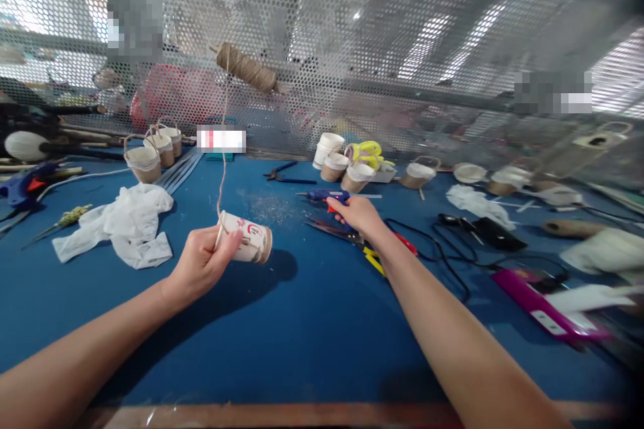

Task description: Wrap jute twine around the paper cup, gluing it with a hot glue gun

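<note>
My left hand (204, 261) is closed round a white paper cup (249, 238) held on its side above the blue table (282, 335). Twine is wound on the cup's base end, and a strand of twine (223, 147) runs up from it to a twine spool (246, 68) hanging on the mesh screen. My right hand (355, 212) reaches forward and closes on a blue glue gun (327, 196) lying on the table. Scissors (335, 229) lie just beside that hand.
A crumpled white cloth (123, 222) lies left. Twine-wrapped cup baskets (151, 151) stand at the back left, more cups (347, 164) at the back middle. Cables, black scissors (453, 222) and a pink case (543, 301) are right. Behind the perforated mesh screen (402, 47) sits another person.
</note>
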Motion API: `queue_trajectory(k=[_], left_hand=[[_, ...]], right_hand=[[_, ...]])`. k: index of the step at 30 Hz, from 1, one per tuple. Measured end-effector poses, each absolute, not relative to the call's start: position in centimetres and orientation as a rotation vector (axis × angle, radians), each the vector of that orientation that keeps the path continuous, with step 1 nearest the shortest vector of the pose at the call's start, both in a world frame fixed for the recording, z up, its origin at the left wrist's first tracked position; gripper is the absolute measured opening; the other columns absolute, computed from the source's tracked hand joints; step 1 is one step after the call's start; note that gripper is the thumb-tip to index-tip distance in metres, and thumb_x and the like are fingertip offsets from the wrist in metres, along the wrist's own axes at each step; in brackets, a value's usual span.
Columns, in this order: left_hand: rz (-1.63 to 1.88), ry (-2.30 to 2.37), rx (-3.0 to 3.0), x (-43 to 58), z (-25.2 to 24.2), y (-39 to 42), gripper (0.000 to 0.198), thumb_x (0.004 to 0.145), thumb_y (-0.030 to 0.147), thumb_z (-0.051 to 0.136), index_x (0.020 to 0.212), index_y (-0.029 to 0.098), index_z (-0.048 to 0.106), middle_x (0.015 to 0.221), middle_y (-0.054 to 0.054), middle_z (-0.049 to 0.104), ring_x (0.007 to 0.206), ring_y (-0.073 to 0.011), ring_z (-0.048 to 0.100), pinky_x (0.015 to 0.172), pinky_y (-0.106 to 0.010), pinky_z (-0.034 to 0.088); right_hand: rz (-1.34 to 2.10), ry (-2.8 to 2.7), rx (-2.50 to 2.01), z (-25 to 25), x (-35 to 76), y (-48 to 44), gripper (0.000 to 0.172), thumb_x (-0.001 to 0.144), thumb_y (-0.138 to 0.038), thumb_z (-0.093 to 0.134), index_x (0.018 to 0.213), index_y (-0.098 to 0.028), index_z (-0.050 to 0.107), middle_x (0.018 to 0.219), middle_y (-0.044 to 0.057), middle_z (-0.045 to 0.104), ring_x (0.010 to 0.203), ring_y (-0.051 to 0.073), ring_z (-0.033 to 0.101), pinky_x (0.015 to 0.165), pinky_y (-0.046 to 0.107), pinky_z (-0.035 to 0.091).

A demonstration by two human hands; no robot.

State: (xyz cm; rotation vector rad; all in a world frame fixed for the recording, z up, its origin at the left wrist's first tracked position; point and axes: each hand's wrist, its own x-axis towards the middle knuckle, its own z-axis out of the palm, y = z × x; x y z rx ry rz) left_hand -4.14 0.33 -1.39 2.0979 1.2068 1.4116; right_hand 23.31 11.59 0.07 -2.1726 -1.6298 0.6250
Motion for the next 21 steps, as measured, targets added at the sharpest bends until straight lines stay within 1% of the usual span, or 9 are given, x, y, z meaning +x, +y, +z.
queue_trajectory(k=[4,6,8,10,13,15,17,19,21], left_hand=[[1.409,1.193,2.087,-4.0,-1.5,0.3,0.039,0.084,0.026,0.041,0.051,0.012,0.055,0.046,-0.001,0.05,0.044,-0.0081,0.039,0.042,-0.02,0.034],[1.398,1.171,2.092,-4.0,-1.5,0.3,0.039,0.084,0.026,0.041,0.051,0.012,0.056,0.046,-0.001,0.05,0.044,-0.0078,0.038,0.041,-0.019,0.033],[1.362,1.136,2.085,-3.8,-1.4,0.2,0.039,0.085,0.026,0.04,0.051,0.012,0.056,0.047,-0.001,0.052,0.044,-0.008,0.04,0.042,-0.019,0.035],[1.297,1.102,2.065,-3.7,-1.4,0.0,0.04,0.085,0.026,0.039,0.052,0.011,0.057,0.05,-0.002,0.054,0.046,-0.0088,0.043,0.045,-0.02,0.037],[1.19,1.043,2.061,-3.4,-1.5,-0.3,0.04,0.086,0.028,0.037,0.057,0.011,0.058,0.055,-0.003,0.055,0.049,-0.0092,0.044,0.048,-0.02,0.038],[1.153,1.014,2.067,-3.2,-1.7,-0.4,0.04,0.086,0.029,0.037,0.055,0.011,0.056,0.053,-0.002,0.052,0.047,-0.0084,0.041,0.046,-0.02,0.035],[1.146,1.008,2.04,-3.1,-1.8,-0.4,0.042,0.085,0.03,0.038,0.049,0.012,0.051,0.047,0.001,0.045,0.044,-0.0072,0.035,0.043,-0.02,0.031],[1.144,1.015,1.936,-3.0,-1.7,-0.4,0.041,0.083,0.032,0.04,0.049,0.012,0.05,0.045,0.002,0.043,0.043,-0.0068,0.032,0.041,-0.019,0.028],[1.123,1.004,1.753,-3.0,-1.4,-0.4,0.038,0.082,0.036,0.043,0.057,0.011,0.056,0.048,0.001,0.048,0.044,-0.0074,0.036,0.042,-0.019,0.03]], right_hand=[[0.417,-1.699,-2.233,0.2,23.1,11.7,0.029,0.083,-0.031,0.05,0.109,-0.016,0.051,0.112,0.008,0.052,0.095,0.02,0.053,0.079,0.04,0.044],[0.329,-1.752,-2.181,0.9,22.2,11.1,0.028,0.083,-0.029,0.05,0.106,-0.013,0.053,0.114,0.011,0.051,0.101,0.023,0.05,0.085,0.043,0.04],[0.295,-1.863,-2.05,2.1,20.6,9.9,0.027,0.084,-0.03,0.047,0.098,-0.011,0.058,0.113,0.016,0.052,0.107,0.026,0.046,0.091,0.041,0.034],[0.378,-2.063,-1.833,3.4,18.2,8.4,0.031,0.084,-0.038,0.043,0.09,-0.015,0.063,0.105,0.01,0.058,0.103,0.023,0.05,0.091,0.033,0.034],[0.605,-2.35,-1.446,5.0,14.2,6.0,0.035,0.086,-0.044,0.036,0.092,-0.023,0.064,0.104,0.0,0.061,0.098,0.013,0.054,0.087,0.022,0.038],[0.888,-2.505,-0.989,5.5,12.1,4.9,0.038,0.087,-0.042,0.034,0.099,-0.018,0.062,0.112,0.005,0.057,0.107,0.013,0.048,0.092,0.024,0.034],[1.055,-2.48,-0.791,5.6,10.9,4.3,0.032,0.082,-0.039,0.046,0.094,-0.014,0.063,0.113,0.009,0.055,0.11,0.015,0.046,0.094,0.026,0.033],[1.112,-2.347,-0.79,5.5,10.7,3.9,0.022,0.077,-0.033,0.056,0.081,-0.013,0.065,0.107,0.009,0.056,0.104,0.015,0.05,0.09,0.027,0.037],[1.099,-2.176,-0.852,5.5,11.2,3.6,0.018,0.075,-0.03,0.059,0.074,-0.013,0.065,0.096,0.007,0.058,0.09,0.014,0.055,0.081,0.026,0.042]])
